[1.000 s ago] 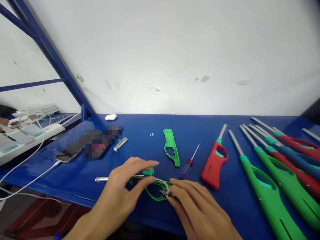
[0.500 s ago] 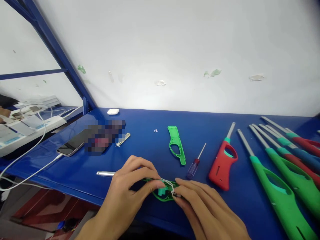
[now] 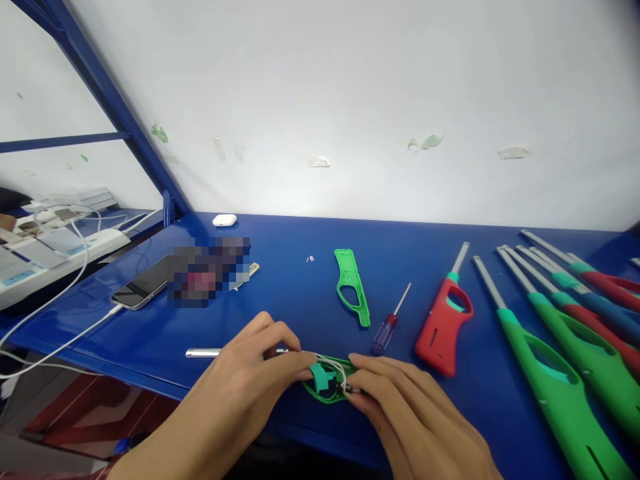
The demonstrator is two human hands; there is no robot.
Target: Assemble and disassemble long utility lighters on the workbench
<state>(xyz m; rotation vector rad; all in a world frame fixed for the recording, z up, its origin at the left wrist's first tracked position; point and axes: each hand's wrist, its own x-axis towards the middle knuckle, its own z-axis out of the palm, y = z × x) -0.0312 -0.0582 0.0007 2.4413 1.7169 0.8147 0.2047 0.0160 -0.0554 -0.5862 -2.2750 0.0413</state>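
An opened green lighter shell [image 3: 327, 395] lies near the front edge of the blue table [image 3: 300, 287], its metal tube [image 3: 203, 352] sticking out to the left. My left hand [image 3: 253, 383] pinches a teal trigger piece [image 3: 319, 377] into the shell, beside a thin white wire [image 3: 331, 365]. My right hand [image 3: 400, 407] presses its fingertips on the shell's right end, fingers closed together over a small dark part. The other green shell half [image 3: 353, 287] lies apart, farther back.
A small screwdriver [image 3: 389, 323] and a red lighter [image 3: 443, 320] lie to the right, then several long green, red and blue lighters [image 3: 555, 360]. At the left are a phone [image 3: 143, 287] on a white cable, an earbud case [image 3: 224, 219] and a power strip [image 3: 55, 257].
My left hand has brought the teal piece from beside the tube into the green shell and closed round it. The view shifted slightly; my right hand stayed on the shell.
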